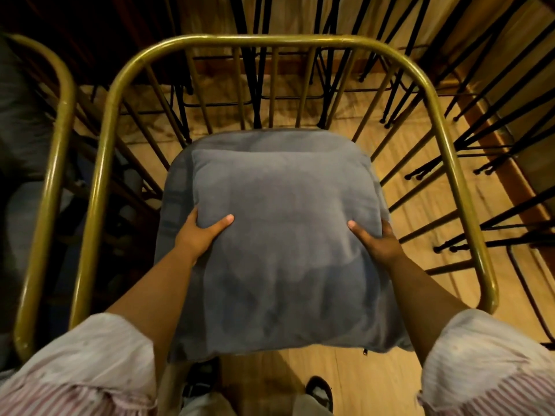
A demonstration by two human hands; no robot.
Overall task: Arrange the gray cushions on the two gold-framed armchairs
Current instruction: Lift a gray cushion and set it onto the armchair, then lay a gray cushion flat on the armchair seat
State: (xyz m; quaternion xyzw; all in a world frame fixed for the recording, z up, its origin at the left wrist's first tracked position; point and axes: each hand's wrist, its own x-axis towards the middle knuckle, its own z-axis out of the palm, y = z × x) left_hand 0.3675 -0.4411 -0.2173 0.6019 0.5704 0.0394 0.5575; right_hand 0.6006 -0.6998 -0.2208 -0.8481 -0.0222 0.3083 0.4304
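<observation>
A square gray cushion [279,235] is held over the seat of a gold-framed armchair [264,40] right in front of me. The chair's gray seat pad [177,181] shows around the cushion's far and left edges. My left hand [201,232] grips the cushion's left side, thumb on top. My right hand [378,241] grips its right side in the same way. At the left edge stands a second gold-framed armchair [60,139] with gray cushions [24,205] on it, mostly cut off by the frame.
Black metal chair and stool legs [480,139] crowd the wooden floor [405,163] behind and to the right of the armchair. My feet [321,391] stand just in front of the seat.
</observation>
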